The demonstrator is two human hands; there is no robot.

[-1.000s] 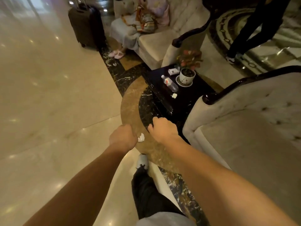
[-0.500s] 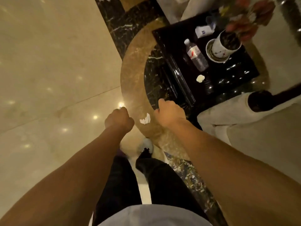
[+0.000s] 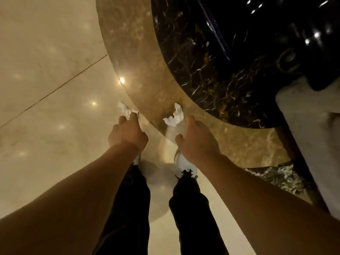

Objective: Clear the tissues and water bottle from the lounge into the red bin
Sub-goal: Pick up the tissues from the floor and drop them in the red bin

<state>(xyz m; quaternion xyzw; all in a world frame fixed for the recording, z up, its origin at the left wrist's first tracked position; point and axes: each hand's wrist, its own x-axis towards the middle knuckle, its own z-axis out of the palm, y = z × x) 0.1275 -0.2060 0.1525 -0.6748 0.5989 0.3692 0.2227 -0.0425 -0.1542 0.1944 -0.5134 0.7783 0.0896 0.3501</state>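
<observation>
I look straight down at the polished marble floor. A crumpled white tissue (image 3: 125,108) sticks out from the fingertips of my left hand (image 3: 128,134), which pinches it. A second crumpled tissue (image 3: 174,116) lies on the brown curved floor band, just left of the index fingertip of my right hand (image 3: 197,139). That hand hovers low with thumb and fingers apart, touching or almost touching the tissue. The water bottle and the red bin are out of view.
A glossy black low table (image 3: 276,24) fills the upper right. The pale upholstered corner of a sofa (image 3: 309,126) stands at the right edge. My black trouser legs and white shoes (image 3: 185,162) are directly under my hands.
The view has tipped down and closed in on the floor; the table top with the bottle has left the frame. Both hands have dropped toward the floor, and a tissue now shows at my left fingertips.
</observation>
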